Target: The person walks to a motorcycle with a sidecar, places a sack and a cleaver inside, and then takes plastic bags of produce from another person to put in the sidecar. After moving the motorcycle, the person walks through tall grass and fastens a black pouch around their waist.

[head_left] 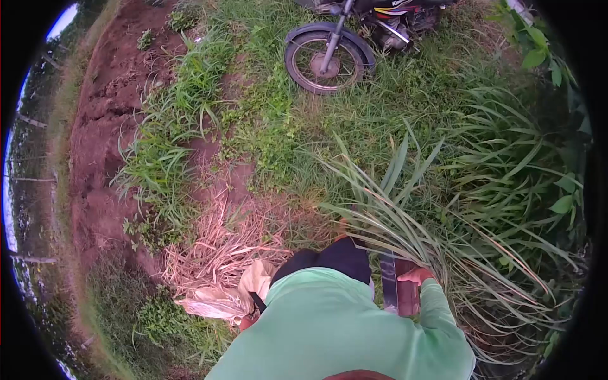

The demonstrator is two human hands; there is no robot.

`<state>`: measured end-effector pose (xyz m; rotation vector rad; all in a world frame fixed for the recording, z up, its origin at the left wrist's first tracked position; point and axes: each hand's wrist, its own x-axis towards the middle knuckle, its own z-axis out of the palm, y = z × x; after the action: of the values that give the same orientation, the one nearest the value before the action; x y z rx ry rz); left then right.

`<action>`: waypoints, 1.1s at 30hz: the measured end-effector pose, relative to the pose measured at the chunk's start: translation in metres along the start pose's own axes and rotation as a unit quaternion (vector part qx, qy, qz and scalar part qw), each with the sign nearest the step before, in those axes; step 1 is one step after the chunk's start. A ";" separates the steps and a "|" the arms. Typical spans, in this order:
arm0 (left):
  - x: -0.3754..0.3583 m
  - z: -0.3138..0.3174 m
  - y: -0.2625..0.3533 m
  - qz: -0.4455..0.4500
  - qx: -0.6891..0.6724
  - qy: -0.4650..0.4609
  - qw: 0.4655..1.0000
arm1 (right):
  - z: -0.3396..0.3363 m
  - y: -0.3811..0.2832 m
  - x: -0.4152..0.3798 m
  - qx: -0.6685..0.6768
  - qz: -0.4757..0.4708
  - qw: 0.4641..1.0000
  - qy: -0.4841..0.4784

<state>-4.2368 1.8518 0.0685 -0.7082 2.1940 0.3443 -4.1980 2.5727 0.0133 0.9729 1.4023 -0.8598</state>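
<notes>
At the lower right, my right hand (416, 275) is closed at the base of a bundle of long grass (405, 221), whose blades fan up and to the left. Left of that hand is a flat dark metal blade-like piece (388, 285), and a reddish-brown block-like thing (409, 299) lies just below the fingers. Only a sliver of my left hand (247, 323) shows past my green shirt; its fingers are hidden. Near it a dark strap or handle (258, 302) juts up beside a crumpled beige sack (218, 302).
A motorcycle (329, 57) stands on the grass at the top. Dry cut stalks (218, 237) cover the ground ahead of the sack. Tall green grass (506, 145) grows on the right, and bare reddish soil (104, 139) lies to the left.
</notes>
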 end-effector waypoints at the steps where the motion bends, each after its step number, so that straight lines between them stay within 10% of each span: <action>1: 0.004 -0.008 0.010 -0.009 -0.003 0.006 1.000 | -0.015 -0.015 0.001 -0.012 0.003 0.999 0.031; 11: 0.076 -0.066 0.068 -0.042 -0.057 0.058 0.996 | -0.133 -0.173 0.018 -0.130 -0.054 0.962 0.236; 18: 0.238 -0.111 0.115 0.073 -0.079 -0.016 0.994 | -0.107 -0.290 -0.086 -0.031 0.021 0.975 0.221; 20: 0.266 -0.139 0.150 -0.054 -0.020 -0.118 0.991 | -0.082 -0.327 -0.137 0.035 0.046 0.971 0.232; 23: 0.285 -0.167 0.172 0.039 -0.043 -0.017 0.998 | -0.072 -0.315 -0.119 0.072 0.090 0.990 0.087; 33: 0.364 -0.287 0.263 0.112 -0.023 0.077 0.990 | -0.029 -0.344 -0.090 0.191 0.079 0.970 0.125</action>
<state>-4.7607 1.7967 -0.0164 -0.5268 2.4271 0.4691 -4.5270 2.4605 0.0914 1.5111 1.3719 -0.9297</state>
